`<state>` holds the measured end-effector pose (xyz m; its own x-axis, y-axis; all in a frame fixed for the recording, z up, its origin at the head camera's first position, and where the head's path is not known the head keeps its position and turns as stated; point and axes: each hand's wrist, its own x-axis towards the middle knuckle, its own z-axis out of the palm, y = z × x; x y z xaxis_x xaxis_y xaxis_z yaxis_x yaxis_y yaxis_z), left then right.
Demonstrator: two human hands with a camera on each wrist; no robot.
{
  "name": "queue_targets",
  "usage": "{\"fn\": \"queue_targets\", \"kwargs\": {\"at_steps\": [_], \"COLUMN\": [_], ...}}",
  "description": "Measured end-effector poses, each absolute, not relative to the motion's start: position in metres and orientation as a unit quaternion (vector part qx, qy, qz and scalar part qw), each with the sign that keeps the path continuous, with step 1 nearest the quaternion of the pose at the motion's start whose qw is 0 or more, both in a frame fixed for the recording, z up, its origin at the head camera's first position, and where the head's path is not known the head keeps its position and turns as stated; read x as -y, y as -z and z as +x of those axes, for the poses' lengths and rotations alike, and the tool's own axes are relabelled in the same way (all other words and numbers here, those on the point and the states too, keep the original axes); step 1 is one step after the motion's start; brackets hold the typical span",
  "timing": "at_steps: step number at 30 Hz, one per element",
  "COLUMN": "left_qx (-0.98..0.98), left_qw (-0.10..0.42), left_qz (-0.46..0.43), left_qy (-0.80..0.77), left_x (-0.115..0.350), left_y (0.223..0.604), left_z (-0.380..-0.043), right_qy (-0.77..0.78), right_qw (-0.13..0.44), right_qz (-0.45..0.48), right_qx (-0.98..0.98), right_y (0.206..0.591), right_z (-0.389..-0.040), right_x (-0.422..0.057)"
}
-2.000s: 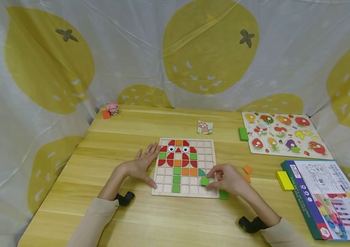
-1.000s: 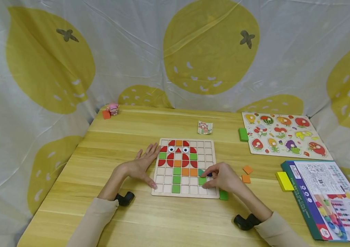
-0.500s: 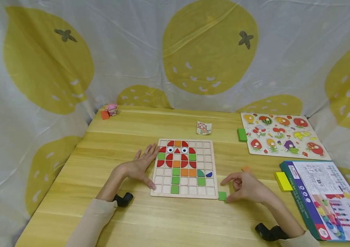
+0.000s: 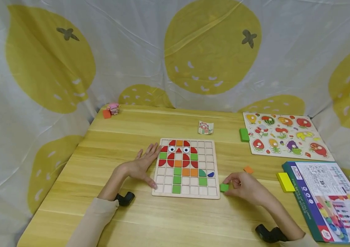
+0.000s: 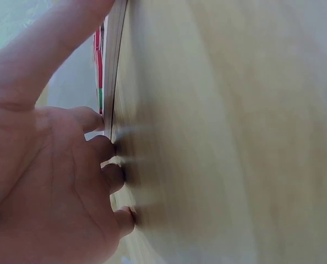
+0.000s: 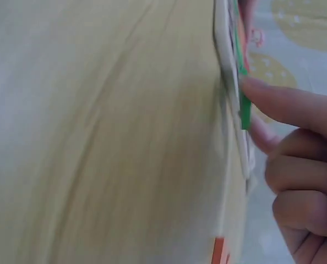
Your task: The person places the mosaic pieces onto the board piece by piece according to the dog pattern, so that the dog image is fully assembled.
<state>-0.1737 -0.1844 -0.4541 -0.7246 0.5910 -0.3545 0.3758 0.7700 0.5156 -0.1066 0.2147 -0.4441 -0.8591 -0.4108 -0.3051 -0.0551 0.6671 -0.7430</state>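
A wooden grid board [image 4: 208,191] lies mid-table, holding red, green and orange pieces and two eye tiles. Along its left edge rests my left hand [image 4: 140,170], fingers spread, thumb at the lower left corner. My right hand [image 4: 244,187] pinches a green square tile [image 4: 224,187] between thumb and index finger, just off the board's lower right side. In the right wrist view that green tile [image 6: 245,110] shows edge-on, the other fingers curled. On the board, another green square [image 4: 203,181] sits below a teal quarter-circle [image 4: 202,173]; a blue piece [image 4: 211,174] lies tilted beside it.
An orange tile [image 4: 248,169] lies behind my right hand. Farther right are a yellow block [image 4: 285,182], a boxed set [image 4: 326,202], a green block [image 4: 244,134] and a fruit puzzle [image 4: 286,137]. A pattern card [image 4: 205,127] lies behind the board; a pink figurine [image 4: 113,108] stands back left.
My right hand let go of one green square on the board, moved right, and picked up another from beside the lower right corner. My left hand has stayed in place.
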Motion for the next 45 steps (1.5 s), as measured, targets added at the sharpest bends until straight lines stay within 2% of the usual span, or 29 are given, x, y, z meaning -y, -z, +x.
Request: {"fn": "queue_targets", "kwargs": {"at_steps": [5, 11, 19, 35, 45], "left_qx": [-0.905, -0.905, -0.904, -0.905, -0.905], "left_qw": [0.254, 0.255, 0.259, 0.255, 0.255], "left_qz": [0.273, 0.272, 0.265, 0.270, 0.266], "left_qy": [-0.206, -0.203, -0.212, -0.209, -0.211], "left_x": [0.183, 0.182, 0.183, 0.184, 0.183], "left_y": [0.454, 0.453, 0.452, 0.453, 0.451], "left_z": [-0.174, -0.174, -0.172, -0.172, -0.172], "right_qy": [0.413, 0.447, 0.466, 0.449, 0.439], "right_qw": [0.193, 0.214, 0.232, 0.233, 0.230], "right_qz": [-0.136, -0.096, -0.063, -0.090, -0.161], "right_qx": [-0.880, -0.863, -0.852, -0.858, -0.853], "right_y": [0.445, 0.452, 0.456, 0.457, 0.451], "right_z": [-0.106, -0.104, -0.104, -0.107, -0.114], "right_x": [-0.194, -0.171, -0.169, -0.161, -0.180]}}
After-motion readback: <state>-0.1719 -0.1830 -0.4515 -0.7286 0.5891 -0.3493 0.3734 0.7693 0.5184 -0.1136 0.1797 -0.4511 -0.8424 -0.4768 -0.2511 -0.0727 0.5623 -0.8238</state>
